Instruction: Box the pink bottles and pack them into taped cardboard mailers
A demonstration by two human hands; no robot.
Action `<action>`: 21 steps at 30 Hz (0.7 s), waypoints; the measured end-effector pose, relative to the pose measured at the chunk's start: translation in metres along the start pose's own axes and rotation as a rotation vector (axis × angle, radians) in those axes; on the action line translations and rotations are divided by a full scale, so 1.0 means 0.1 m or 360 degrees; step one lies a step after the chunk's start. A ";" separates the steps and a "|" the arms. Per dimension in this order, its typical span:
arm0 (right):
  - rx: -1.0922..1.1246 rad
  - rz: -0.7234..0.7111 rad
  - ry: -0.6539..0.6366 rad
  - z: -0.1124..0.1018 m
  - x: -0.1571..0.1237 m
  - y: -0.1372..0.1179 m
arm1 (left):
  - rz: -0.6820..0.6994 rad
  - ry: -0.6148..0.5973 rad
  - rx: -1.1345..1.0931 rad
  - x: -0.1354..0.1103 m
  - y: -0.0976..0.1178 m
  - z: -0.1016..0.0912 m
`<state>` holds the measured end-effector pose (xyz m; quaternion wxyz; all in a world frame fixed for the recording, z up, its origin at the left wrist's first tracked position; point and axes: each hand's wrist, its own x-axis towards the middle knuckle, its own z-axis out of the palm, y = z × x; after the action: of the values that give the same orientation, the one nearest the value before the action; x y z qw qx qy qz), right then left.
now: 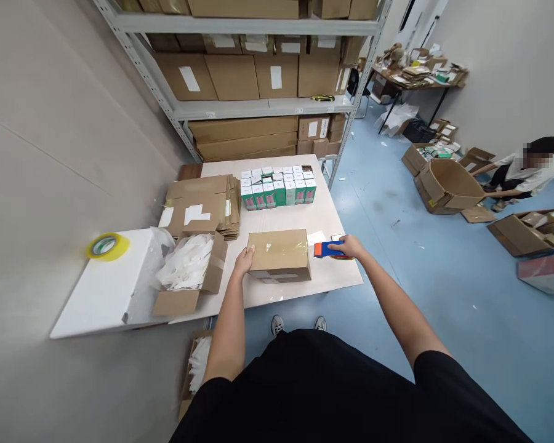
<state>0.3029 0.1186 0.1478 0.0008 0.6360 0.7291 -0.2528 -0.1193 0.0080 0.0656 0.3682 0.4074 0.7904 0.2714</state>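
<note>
A closed cardboard box [279,252] sits near the front edge of the table, with clear tape across its top. My left hand [244,261] grips the box's left end, thumb on the upper edge. To the right of the box, my right hand [349,246] is closed around a blue tape dispenser [329,248] with an orange-red front end. The dispenser is apart from the box and close to the tabletop. Beneath that hand lies a small item that is mostly covered. A white paper slip [316,237] lies between box and dispenser.
Green-and-white small boxes [277,187] stand in rows at the back of the table [258,298]. Flattened cartons [200,206] and an open box of white packing material [187,261] are at left, beyond them a yellow tape roll [104,245]. Shelving [268,107] stands behind; a person [530,169] crouches at far right.
</note>
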 end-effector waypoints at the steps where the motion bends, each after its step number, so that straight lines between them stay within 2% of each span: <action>1: 0.0066 -0.0043 -0.0013 0.08 0.02 -0.10 | -0.0015 -0.0004 -0.0016 0.03 -0.06 -0.10; 3: 0.0184 -0.0143 -0.0019 0.23 0.04 -0.34 | -0.0084 0.0032 0.0007 0.08 -0.17 -0.33; 5: 0.0281 -0.0221 -0.0004 0.35 0.04 -0.64 | -0.0205 0.0157 0.0119 0.10 -0.25 -0.56; 8: 0.0345 -0.0288 -0.0024 0.48 0.00 -1.15 | -0.0299 0.0382 0.0275 0.05 -0.22 -0.79; 10: 0.0344 -0.0306 -0.0052 0.56 -0.03 -1.48 | -0.0169 0.0418 0.0268 -0.01 -0.10 -0.84; 12: 0.0323 -0.0319 -0.0077 0.62 -0.05 -1.80 | 0.0079 0.0303 0.0215 -0.06 0.05 -0.83; 13: 0.0299 -0.0318 -0.0086 0.65 -0.06 -1.94 | 0.0135 0.0243 0.0255 -0.08 0.12 -0.82; 17: 0.0163 -0.0297 -0.0094 0.70 -0.08 -2.36 | 0.0086 0.0184 0.0513 -0.10 0.26 -0.82; 21: 0.0082 -0.0313 -0.0115 0.65 -0.09 -2.52 | 0.0134 0.0173 0.0640 -0.08 0.23 -0.87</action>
<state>0.0499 0.0706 0.1862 -0.0141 0.5517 0.7808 -0.2930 -0.1758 0.0022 0.1364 0.2246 0.4901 0.8297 0.1450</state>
